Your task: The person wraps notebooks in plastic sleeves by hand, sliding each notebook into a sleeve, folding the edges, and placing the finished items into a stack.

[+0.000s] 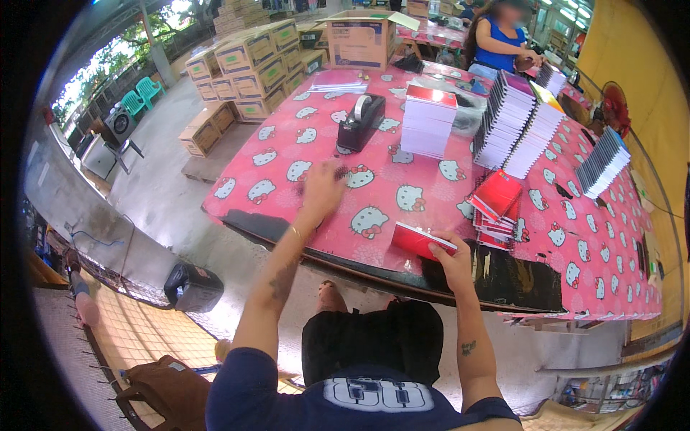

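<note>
My right hand (454,260) is closed on the edge of a thin red-covered booklet (415,240), held just above the table's near edge. My left hand (323,189) is over the pink patterned tabletop (388,183), its fingers smeared by motion. A small dark blur shows at its fingertips; I cannot make out what it is. Beyond that hand stands a black tape dispenser (361,123). Right of the booklet lies a loose pile of red booklets (497,197). A neat block of white pages with a red top (429,122) stands farther back.
Tall stacks of spiral notebooks (507,122) rise at the right back, with another stack (602,164) farther right. An open carton (361,43) stands at the far edge, near piled cartons (259,68). A person in blue (499,44) works across the table.
</note>
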`<state>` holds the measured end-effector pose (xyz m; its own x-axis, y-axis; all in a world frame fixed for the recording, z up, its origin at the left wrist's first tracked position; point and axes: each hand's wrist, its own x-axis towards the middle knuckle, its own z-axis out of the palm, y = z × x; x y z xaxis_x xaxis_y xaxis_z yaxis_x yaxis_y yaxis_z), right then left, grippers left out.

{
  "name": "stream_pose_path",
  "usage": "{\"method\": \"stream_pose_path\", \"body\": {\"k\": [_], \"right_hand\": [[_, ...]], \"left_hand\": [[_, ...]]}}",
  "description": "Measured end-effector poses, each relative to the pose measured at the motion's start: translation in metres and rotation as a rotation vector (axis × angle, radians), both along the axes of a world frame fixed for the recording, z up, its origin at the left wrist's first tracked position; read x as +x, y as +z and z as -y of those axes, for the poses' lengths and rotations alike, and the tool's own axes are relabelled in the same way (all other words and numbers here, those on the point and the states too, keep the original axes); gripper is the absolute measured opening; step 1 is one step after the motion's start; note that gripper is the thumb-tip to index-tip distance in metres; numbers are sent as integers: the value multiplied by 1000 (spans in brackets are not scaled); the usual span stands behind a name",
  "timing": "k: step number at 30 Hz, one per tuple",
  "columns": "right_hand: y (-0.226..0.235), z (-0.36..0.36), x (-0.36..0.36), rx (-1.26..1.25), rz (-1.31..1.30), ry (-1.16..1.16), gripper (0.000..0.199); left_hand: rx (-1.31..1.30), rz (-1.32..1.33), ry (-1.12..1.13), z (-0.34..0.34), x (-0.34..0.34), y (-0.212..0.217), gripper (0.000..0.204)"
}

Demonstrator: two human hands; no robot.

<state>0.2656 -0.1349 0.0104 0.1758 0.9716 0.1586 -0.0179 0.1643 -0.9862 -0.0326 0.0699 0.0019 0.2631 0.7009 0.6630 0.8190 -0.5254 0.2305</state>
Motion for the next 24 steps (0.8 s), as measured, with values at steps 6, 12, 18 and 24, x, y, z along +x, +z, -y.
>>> {"method": "stream_pose_path", "body": {"k": [6,12,18,24], "right_hand": [[-5,-2,-6,-23,53,95,27],[-19,-7,6,-33,107,114,30],[-14,-10,-1,-54,90,130,27],[-17,-11,-3,-46,46,133,26]], "left_hand": [[-1,-96,-50,-20,-20,-9,21],[-155,267,-158,43,26,24,20],[-661,719,-398,152,66,15,23],[-507,715,-402,135,57,28,27]]}}
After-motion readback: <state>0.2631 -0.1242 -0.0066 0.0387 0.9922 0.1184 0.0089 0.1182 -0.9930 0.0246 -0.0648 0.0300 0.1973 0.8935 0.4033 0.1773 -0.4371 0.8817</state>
